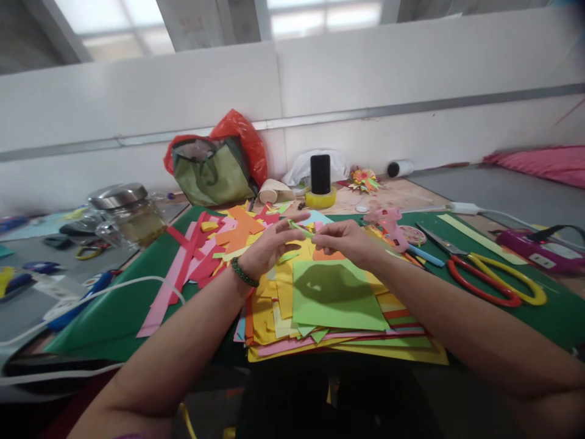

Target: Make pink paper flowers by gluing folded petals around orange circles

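Note:
A narrow light-green paper strip (299, 229) stretches between my hands above a pile of coloured paper. My left hand (270, 245), a dark bead bracelet at its wrist, grips the strip near its far end, fingers curled. The strip's near end is pinched between thumb and fingers of my right hand (340, 239). Just below lies a green paper sheet (338, 305), shaded by my hands, on top of stacked yellow, orange and pink sheets (265, 323). Cut pieces of orange paper (242, 227) lie scattered left of my hands.
Large scissors (484, 277) with red and yellow handles lie right of my right forearm, near a pink glue gun (386, 224). A phone (320, 174) stands on a yellow tape roll (320, 198). To the left are a glass jar (137, 219) and a white cable (137, 280).

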The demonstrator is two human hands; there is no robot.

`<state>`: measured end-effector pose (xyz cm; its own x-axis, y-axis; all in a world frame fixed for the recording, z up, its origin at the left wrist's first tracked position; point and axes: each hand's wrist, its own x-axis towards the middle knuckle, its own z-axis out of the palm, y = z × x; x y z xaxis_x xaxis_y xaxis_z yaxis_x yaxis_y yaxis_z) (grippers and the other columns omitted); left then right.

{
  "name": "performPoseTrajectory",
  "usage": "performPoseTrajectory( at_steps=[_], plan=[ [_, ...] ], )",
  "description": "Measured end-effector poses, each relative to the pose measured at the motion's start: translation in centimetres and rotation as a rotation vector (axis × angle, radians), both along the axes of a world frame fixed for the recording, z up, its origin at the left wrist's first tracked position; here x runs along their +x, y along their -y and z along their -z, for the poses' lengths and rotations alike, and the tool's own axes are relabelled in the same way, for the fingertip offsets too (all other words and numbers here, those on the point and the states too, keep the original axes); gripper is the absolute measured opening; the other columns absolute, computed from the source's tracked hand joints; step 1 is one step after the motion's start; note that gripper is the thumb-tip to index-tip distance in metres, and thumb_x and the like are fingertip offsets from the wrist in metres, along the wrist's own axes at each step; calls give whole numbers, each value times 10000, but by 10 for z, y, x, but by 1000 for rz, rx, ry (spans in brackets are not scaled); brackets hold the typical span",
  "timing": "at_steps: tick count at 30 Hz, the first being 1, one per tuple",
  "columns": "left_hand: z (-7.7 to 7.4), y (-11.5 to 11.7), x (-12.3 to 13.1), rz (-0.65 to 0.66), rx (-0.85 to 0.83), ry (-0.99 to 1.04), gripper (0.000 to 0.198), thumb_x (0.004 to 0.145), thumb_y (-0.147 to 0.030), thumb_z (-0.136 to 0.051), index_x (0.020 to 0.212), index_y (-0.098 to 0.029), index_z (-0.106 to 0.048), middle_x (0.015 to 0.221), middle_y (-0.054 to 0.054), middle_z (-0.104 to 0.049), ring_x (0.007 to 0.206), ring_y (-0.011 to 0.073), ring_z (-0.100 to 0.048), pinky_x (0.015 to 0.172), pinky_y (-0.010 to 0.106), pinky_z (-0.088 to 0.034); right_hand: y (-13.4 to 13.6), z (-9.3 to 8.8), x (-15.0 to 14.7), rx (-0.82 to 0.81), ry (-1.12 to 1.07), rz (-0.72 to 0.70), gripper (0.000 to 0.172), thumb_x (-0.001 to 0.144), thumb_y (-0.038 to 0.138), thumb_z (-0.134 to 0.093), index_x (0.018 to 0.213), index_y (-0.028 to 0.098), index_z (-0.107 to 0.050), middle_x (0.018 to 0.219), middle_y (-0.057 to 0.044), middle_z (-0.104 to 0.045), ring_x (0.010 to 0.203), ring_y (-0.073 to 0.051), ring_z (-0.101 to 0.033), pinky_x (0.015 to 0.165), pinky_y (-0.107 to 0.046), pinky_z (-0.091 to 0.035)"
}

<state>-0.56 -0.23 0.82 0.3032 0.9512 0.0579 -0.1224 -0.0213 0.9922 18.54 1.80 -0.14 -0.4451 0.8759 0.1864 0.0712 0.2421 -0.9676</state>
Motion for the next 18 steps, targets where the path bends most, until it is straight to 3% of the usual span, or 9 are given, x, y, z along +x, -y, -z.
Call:
performPoseTrajectory(
  at_steps=[2, 4, 7, 11, 18],
  plan=[
    [-4, -1, -5, -113, 125, -109, 570, 699, -486, -744, 1196, -225, -652, 1042, 43, -661, 964, 170, -587, 810, 270, -459, -1, 1, 2, 61, 103, -15, 237, 643, 393, -707, 627, 159, -680, 584, 0, -606, 536, -99, -489, 520, -248, -384],
    [-6, -3, -9, -210, 304, -325, 510, 727, -502, -720, 1137, -200, -685, 1096, 67, -670, 1020, 196, -581, 856, 288, -450, -3, 3, 2, 138, 222, -39, 184, 654, 333, -663, 611, 154, -675, 567, 5, -595, 533, -98, -475, 512, -242, -360],
    [-7, -4, -10, -86, 459, -641, 362, 709, -467, -741, 896, -157, -753, 958, 75, -721, 929, 200, -615, 856, 295, -457, -5, 8, 1, 255, 355, -82, 154, 664, 277, -606, 611, 147, -672, 531, 18, -570, 515, -92, -444, 497, -233, -332],
    [-5, -3, -11, 142, 364, -781, 266, 751, -409, -693, 791, -154, -755, 778, 36, -734, 744, 161, -629, 722, 259, -472, -6, 11, 1, 336, 415, -130, 182, 691, 276, -569, 646, 137, -678, 559, 9, -587, 528, -96, -459, 496, -226, -337],
    [-5, -3, -11, 178, 286, -820, 289, 755, -416, -675, 832, -152, -760, 780, 28, -733, 715, 140, -600, 672, 238, -450, -5, 8, 3, 361, 462, -145, 177, 698, 269, -556, 640, 144, -666, 567, 7, -585, 534, -99, -472, 503, -225, -345]
  ],
)
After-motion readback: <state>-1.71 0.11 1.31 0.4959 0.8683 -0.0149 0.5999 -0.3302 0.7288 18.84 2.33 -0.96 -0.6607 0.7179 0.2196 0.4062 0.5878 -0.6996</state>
